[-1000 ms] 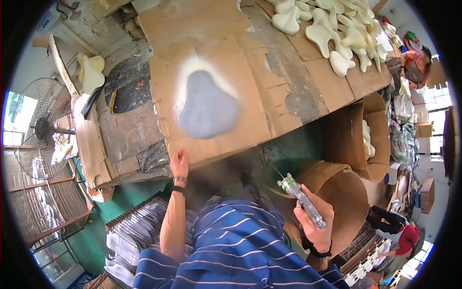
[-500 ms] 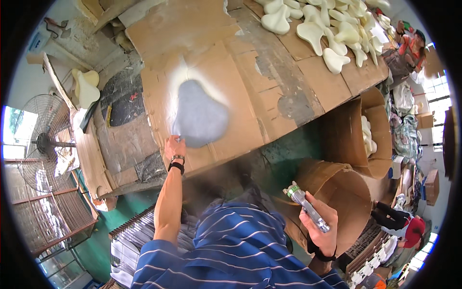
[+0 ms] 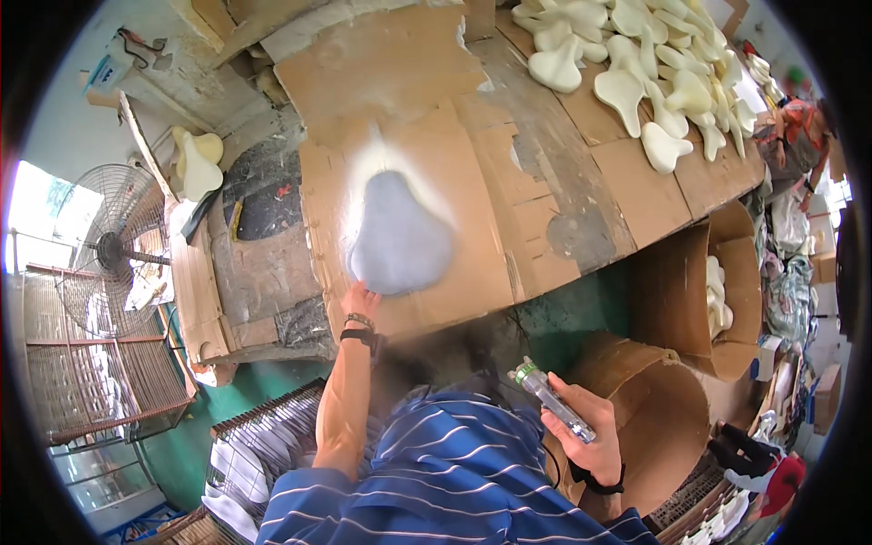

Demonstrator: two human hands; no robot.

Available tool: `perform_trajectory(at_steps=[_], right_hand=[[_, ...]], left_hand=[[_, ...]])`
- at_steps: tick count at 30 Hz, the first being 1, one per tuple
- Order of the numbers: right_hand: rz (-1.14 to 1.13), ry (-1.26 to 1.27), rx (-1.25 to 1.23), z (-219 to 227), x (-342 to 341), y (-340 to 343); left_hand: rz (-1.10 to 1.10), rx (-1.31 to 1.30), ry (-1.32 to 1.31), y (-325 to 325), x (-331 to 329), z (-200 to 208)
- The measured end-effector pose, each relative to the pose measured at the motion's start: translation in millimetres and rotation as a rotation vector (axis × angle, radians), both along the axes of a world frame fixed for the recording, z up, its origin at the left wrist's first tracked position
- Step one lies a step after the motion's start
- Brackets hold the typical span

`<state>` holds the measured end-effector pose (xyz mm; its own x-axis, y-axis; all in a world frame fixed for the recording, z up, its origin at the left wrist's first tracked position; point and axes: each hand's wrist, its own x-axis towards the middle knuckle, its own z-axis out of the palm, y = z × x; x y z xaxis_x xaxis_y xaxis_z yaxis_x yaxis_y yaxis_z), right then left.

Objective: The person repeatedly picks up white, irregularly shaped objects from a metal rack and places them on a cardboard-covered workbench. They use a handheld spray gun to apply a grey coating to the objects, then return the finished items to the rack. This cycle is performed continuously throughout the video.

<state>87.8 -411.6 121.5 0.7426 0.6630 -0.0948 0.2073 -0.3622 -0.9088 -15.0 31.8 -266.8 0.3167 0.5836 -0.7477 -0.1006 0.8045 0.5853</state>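
A grey saddle-shaped cover (image 3: 404, 236) lies on the cardboard of the worktable, its narrow end pointing away from me. A pale, powdery halo rings its far and side edges. My left hand (image 3: 361, 302) is at its near left edge, with fingers closed on the rim; the fingertips are partly hidden. In my right hand (image 3: 586, 431), a spray gun (image 3: 556, 404) with a grey metal body and a green-tipped end is gripped. It is held off the table's near edge, in front of my body and well apart from the cover.
Cream saddle-shaped foam pieces (image 3: 622, 91) are heaped at the table's far right. Round cardboard bins (image 3: 668, 400) stand below on the right. To the left are a large fan (image 3: 111, 252) and a wire rack (image 3: 263, 445) with grey-white pieces. Another person (image 3: 799, 141) is beyond the table's right end.
The view has shifted, so the table appears farther right and lower. My right hand with the spray gun has come slightly left, nearer my body. My left hand stays at the cover's edge.
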Motion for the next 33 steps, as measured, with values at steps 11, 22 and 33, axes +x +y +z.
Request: perform_trajectory(at_steps=[11, 22, 33], right_hand=[[0.099, -0.034, 0.052, 6.2, 50.8, 14.0], [0.29, 0.003, 0.012, -16.2, 92.3, 30.0], [0.598, -0.124, 0.0, -8.9, 31.6, 79.5]], left_hand=[[0.004, 0.13, 0.129, -10.0, 5.0, 1.6], [0.119, 0.123, -0.378, -31.3, 51.6, 124.8], [0.61, 0.814, -0.04, -131.4, -152.4, 304.6]])
